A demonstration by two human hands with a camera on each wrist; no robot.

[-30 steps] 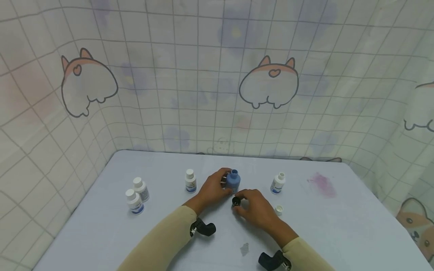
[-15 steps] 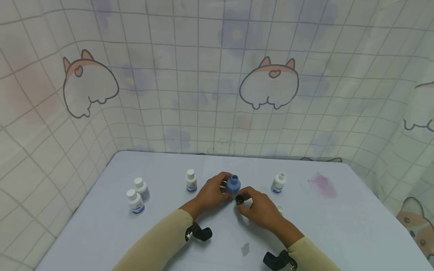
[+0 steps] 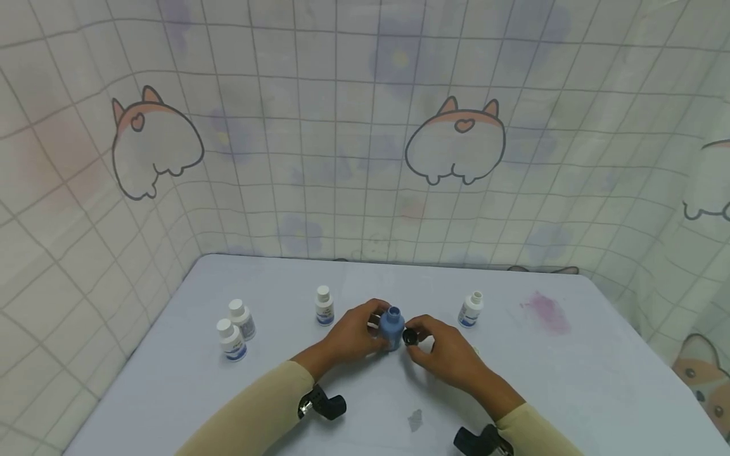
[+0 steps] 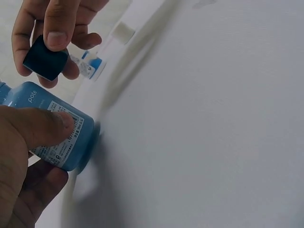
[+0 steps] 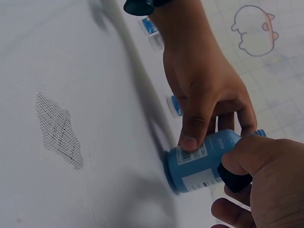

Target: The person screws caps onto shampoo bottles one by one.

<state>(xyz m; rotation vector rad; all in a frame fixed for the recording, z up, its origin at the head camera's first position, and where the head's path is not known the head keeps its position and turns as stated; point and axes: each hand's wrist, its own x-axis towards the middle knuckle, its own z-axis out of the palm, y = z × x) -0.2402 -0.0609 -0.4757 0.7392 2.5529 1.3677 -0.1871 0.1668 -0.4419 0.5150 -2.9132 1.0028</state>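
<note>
My left hand (image 3: 356, 332) grips a blue bottle (image 3: 391, 329) round its body, the thumb lying across the white label (image 4: 71, 137) in the left wrist view. The bottle stands upright, its neck uncapped. Just to the right, my right hand (image 3: 447, 354) pinches a black cap (image 3: 410, 336) between thumb and fingers, its hollow side showing in the head view. The cap is beside the bottle's shoulder, below the neck. In the left wrist view, a white cap (image 4: 123, 32) lies on the table beyond the right hand, which mostly hides it in the head view.
An uncapped white bottle (image 3: 471, 310) stands to the right of the hands. Left of them is a capped white bottle (image 3: 324, 306), and farther left are two more, a rear one (image 3: 242, 318) and a front one (image 3: 231, 340). A patterned curtain (image 3: 353, 139) hangs behind the table (image 3: 285, 285).
My left hand has drawn the blue bottle toward me. My right hand has shifted slightly right with the black cap, now covering most of the white cap.
</note>
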